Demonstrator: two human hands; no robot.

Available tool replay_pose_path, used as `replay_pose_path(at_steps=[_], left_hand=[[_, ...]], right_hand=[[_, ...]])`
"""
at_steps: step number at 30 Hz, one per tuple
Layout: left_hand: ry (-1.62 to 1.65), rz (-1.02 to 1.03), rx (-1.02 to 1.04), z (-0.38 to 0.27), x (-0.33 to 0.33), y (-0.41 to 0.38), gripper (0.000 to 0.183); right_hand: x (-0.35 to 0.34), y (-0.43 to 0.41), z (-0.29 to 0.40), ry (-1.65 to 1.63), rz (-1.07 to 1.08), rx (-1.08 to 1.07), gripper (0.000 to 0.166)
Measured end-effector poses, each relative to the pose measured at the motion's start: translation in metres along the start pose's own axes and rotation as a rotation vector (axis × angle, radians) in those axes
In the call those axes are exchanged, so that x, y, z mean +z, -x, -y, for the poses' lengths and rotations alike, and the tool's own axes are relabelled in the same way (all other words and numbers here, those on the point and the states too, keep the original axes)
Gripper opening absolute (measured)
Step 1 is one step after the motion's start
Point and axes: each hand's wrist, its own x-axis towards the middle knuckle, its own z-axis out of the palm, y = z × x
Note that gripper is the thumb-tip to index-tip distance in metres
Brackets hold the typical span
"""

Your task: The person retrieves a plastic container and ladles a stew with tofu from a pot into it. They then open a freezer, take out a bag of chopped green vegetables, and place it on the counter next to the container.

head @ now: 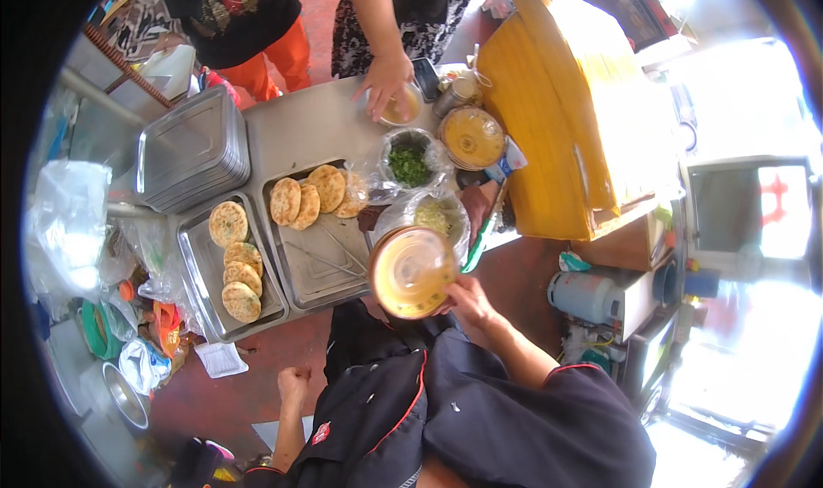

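Note:
My right hand [472,300] grips the rim of a yellow bowl [415,272] with a brown edge and a patterned border. Its inside is pale and shiny; I cannot tell what is in it. The bowl is held above the table's near edge and partly covers a plastic-lined container of pale chopped food [432,218]. Behind that stands a plastic-lined container of chopped green herbs [409,163]. My left hand [294,384] hangs low at my left side, fingers curled, with nothing visible in it. Left of the bowl, a steel tray [315,288] holds round flatbreads [326,189] and metal tongs [328,259].
Another tray [276,308] bears several flatbreads [242,301]. Stacked steel trays [193,150] stand at the far left. Across the table, a person's hand [389,86] is over a bowl [405,108]. Stacked yellow bowls [472,137] stand beside a large yellow-covered box [546,115]. A gas cylinder [582,298] is at right.

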Motion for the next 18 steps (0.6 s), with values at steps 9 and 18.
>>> replay_pose_path(at_steps=[9,18], left_hand=[[0.368,0.042,0.017,-0.179,0.013,-0.022,0.049],[1.17,0.391,-0.06,-0.328,0.124,-0.071,0.073]], right_hand=[[-0.125,-0.019,-0.019,-0.245,-0.414,-0.19,0.03],[-0.16,-0.081,-0.027,-0.364,-0.293,-0.13,0.032]])
